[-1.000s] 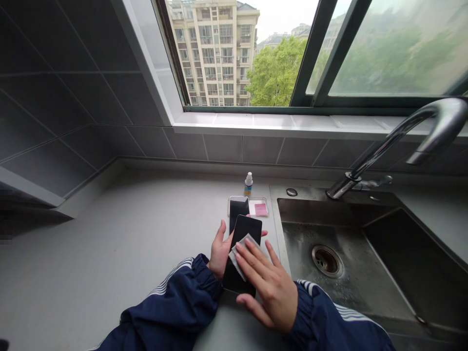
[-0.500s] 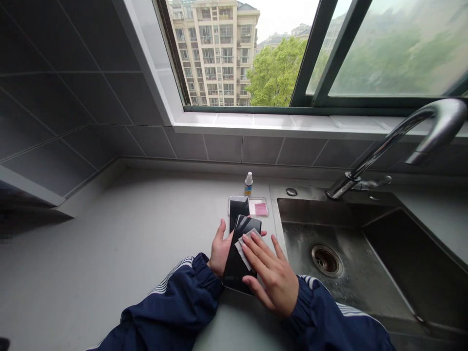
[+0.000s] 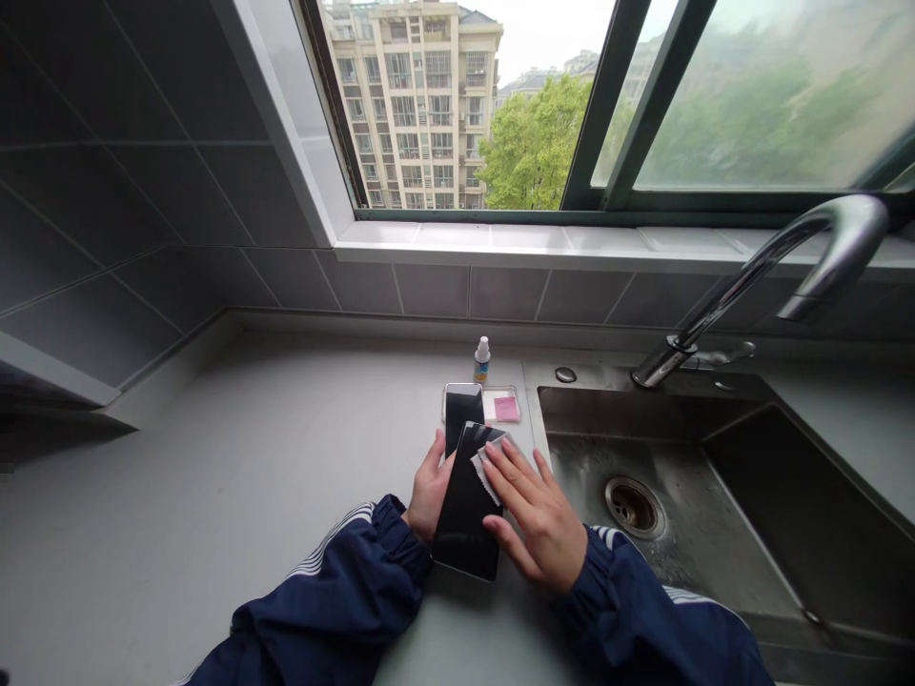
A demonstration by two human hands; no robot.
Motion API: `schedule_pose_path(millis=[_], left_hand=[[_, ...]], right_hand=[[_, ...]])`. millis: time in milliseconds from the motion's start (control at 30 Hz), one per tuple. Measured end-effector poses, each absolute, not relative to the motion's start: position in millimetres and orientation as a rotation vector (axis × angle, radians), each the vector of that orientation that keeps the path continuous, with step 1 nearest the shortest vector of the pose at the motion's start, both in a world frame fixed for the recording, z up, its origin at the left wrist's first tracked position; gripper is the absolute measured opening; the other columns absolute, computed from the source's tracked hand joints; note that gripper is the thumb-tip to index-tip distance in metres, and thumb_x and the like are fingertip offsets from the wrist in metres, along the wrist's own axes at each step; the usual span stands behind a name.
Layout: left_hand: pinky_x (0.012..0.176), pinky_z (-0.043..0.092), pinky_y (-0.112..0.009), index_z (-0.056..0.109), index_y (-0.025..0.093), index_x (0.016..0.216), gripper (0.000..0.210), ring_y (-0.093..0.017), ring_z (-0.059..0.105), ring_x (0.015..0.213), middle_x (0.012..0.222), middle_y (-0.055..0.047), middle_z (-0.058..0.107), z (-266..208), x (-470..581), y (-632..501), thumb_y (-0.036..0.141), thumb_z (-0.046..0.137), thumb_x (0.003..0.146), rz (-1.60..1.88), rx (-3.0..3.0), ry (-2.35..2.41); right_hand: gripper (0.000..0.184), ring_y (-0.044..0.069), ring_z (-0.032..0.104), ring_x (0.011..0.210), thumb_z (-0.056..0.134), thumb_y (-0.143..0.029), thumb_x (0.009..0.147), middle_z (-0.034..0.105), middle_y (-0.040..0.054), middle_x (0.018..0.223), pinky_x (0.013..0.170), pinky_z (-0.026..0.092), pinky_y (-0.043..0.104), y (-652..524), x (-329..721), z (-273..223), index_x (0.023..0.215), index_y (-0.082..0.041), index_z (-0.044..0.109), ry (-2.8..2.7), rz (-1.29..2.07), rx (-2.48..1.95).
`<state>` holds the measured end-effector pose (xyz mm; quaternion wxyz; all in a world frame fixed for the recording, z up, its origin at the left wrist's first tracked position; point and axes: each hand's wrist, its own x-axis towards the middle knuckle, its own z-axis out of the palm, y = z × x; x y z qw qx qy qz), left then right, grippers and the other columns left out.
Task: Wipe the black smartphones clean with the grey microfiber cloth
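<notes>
My left hand (image 3: 430,491) grips a black smartphone (image 3: 463,534) from its left side and from beneath, screen facing up. Against the upper right of the screen, my right hand (image 3: 538,519) presses a small pale cloth (image 3: 486,476) with zigzag edges under its fingertips. The right thumb is spread away from the fingers, near the phone's right edge. Just beyond the held phone, a second phone (image 3: 463,410) lies on the counter, its near end hidden. It rests beside or over a clear phone case (image 3: 518,391) that has a pink note (image 3: 507,410) in it. Behind stands a small white-capped bottle (image 3: 481,360).
To the right is a steel sink (image 3: 572,457) with a drain (image 3: 635,507) and a tall curved faucet (image 3: 721,295). The pale counter (image 3: 272,429) stretches left to a dark tiled wall (image 3: 143,191). A window sill (image 3: 529,237) runs along the back.
My right hand has slid the cloth slightly right and up toward the screen's upper right edge. My left hand keeps its hold on the phone. The whole view has shifted slightly.
</notes>
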<state>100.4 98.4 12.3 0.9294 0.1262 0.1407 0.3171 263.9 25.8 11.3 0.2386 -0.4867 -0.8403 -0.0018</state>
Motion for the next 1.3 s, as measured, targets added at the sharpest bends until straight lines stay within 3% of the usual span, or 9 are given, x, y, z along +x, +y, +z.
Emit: schedule_pose_path(millis=[233,400,500,633,700,867,1000,1167,1300], left_hand=[[0.091,0.048,-0.038,0.044,0.007,0.142,0.08,-0.027,0.067,0.097,0.13,-0.022,0.06,14.3,97.4,98.4,0.067,0.026,0.092,0.647,0.306,0.339],[0.103,0.04,-0.043,0.039,0.01,0.146,0.077,-0.031,0.062,0.112,0.126,-0.02,0.063,12.3,100.7,96.5,0.065,0.032,0.092,0.677,0.264,0.294],[0.102,0.041,-0.043,0.038,0.012,0.147,0.076,-0.031,0.063,0.11,0.125,-0.019,0.063,11.8,100.4,97.0,0.065,0.031,0.093,0.672,0.266,0.301],[0.091,0.047,-0.041,0.039,0.009,0.146,0.08,-0.028,0.068,0.096,0.123,-0.022,0.064,12.9,97.3,99.0,0.067,0.025,0.092,0.62,0.308,0.338],[0.092,0.047,-0.04,0.04,0.007,0.144,0.082,-0.028,0.068,0.098,0.123,-0.023,0.063,13.7,97.2,99.0,0.067,0.024,0.092,0.608,0.315,0.337],[0.106,0.036,-0.043,0.038,0.01,0.147,0.075,-0.031,0.059,0.118,0.126,-0.019,0.062,14.1,102.0,96.0,0.063,0.025,0.095,0.647,0.283,0.262],[0.108,0.033,-0.044,0.034,0.011,0.148,0.074,-0.032,0.058,0.12,0.13,-0.019,0.06,11.9,103.0,95.5,0.061,0.027,0.095,0.655,0.278,0.252],[0.1,0.041,-0.042,0.037,0.007,0.145,0.084,-0.031,0.065,0.108,0.125,-0.025,0.062,10.1,97.1,98.5,0.07,0.023,0.091,0.582,0.335,0.327],[0.101,0.041,-0.041,0.041,0.005,0.142,0.083,-0.03,0.065,0.107,0.124,-0.024,0.063,10.0,96.5,98.8,0.069,0.024,0.092,0.576,0.331,0.312]], right_hand=[[0.057,0.029,0.03,0.145,0.049,-0.046,0.095,0.047,0.0089,0.148,0.121,0.006,0.057,10.9,244.6,13.1,0.142,-0.015,0.045,-2.401,0.078,-0.996],[0.053,0.028,0.027,0.146,0.048,-0.027,0.096,0.041,0.0121,0.151,0.12,0.016,0.053,21.3,257.6,11.3,0.146,-0.014,0.039,-2.247,-0.032,-1.341],[0.056,0.03,0.024,0.147,0.05,-0.032,0.095,0.039,0.0133,0.152,0.119,0.02,0.053,16.5,251.8,10.5,0.146,-0.011,0.04,-2.257,0.004,-1.304],[0.06,0.029,0.028,0.145,0.051,-0.049,0.093,0.044,0.0092,0.15,0.122,0.006,0.053,6.8,240.5,13.7,0.142,-0.013,0.045,-2.395,0.107,-1.018],[0.058,0.028,0.029,0.145,0.05,-0.047,0.094,0.044,0.0078,0.149,0.122,0.001,0.054,8.7,243.1,14.5,0.143,-0.015,0.045,-2.407,0.098,-1.006],[0.057,0.029,0.022,0.147,0.045,-0.031,0.098,0.033,0.0122,0.155,0.12,0.014,0.055,26.0,263.4,6.8,0.15,-0.012,0.032,-2.291,-0.033,-1.364],[0.062,0.032,0.02,0.147,0.046,-0.035,0.097,0.031,0.0154,0.155,0.116,0.024,0.057,23.6,258.8,2.9,0.151,-0.011,0.029,-2.21,-0.025,-1.428],[0.065,0.032,0.026,0.146,0.048,-0.052,0.094,0.04,0.0121,0.152,0.12,0.007,0.058,4.4,235.1,9.2,0.146,-0.013,0.041,-2.367,0.074,-1.078],[0.056,0.029,0.031,0.144,0.049,-0.044,0.095,0.045,0.0097,0.149,0.121,0.004,0.055,9.3,241.6,11.4,0.144,-0.017,0.044,-2.37,0.055,-1.097]])
